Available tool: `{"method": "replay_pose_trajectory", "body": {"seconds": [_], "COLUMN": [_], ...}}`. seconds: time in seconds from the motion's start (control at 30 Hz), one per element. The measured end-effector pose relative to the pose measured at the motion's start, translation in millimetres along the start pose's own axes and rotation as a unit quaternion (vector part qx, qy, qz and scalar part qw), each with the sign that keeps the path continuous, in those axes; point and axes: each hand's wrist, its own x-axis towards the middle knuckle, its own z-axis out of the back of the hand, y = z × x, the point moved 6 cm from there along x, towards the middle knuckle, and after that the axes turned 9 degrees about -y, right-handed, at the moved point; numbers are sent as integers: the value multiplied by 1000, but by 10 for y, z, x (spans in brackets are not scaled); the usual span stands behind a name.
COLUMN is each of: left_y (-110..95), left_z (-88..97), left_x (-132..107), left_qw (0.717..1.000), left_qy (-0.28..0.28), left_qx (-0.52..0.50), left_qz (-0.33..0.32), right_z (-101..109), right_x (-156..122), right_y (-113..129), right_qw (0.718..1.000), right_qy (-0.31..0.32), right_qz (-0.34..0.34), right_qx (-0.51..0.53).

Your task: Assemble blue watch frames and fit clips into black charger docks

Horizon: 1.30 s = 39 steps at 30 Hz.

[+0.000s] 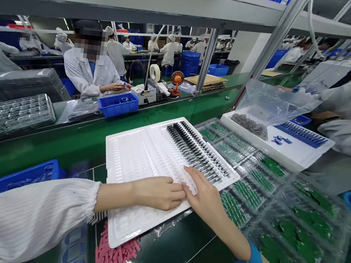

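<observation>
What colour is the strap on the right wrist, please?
Bright blue strap, clearest in the head view.

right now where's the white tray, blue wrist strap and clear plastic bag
white plastic tray (134, 152): head view, bare surface
blue wrist strap (255, 258): head view, band on the wrist
clear plastic bag (275, 102): head view, upper film

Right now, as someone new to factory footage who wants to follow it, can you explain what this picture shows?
This picture comes from a camera worn on a person's head, looking down at their bare hands at a workbench. The left hand and right hand lie on a white plastic tray, beside rows of small dark components. Neither clearly holds anything. To the right are clear trays of green circuit boards. A blue wrist strap circles the right wrist, with a blue cord leading away. Across the bench sits a co-worker in a white coat.
</observation>
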Motion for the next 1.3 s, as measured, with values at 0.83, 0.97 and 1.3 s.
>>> {"method": "replay_pose_trajectory", "body": {"seconds": [0.83,0.97,1.3], "left_y": [1402,1359,1255], "left_z": [-384,-382,-504], "left_x": [-1044,-1113,-1106], "left_qw": [877,865,840], "left_qy": [51,48,23], "left_qx": [0,-13,-47], "left_qz": [477,499,541], "right_z": [-14,-9,-108], "right_x": [-42,-50,-17], "right_y": [34,20,26], "right_qw": [1000,1000,995], "right_qy": [-3,7,46], "right_qz": [7,-5,58], "right_qx": [-7,5,-60]}}
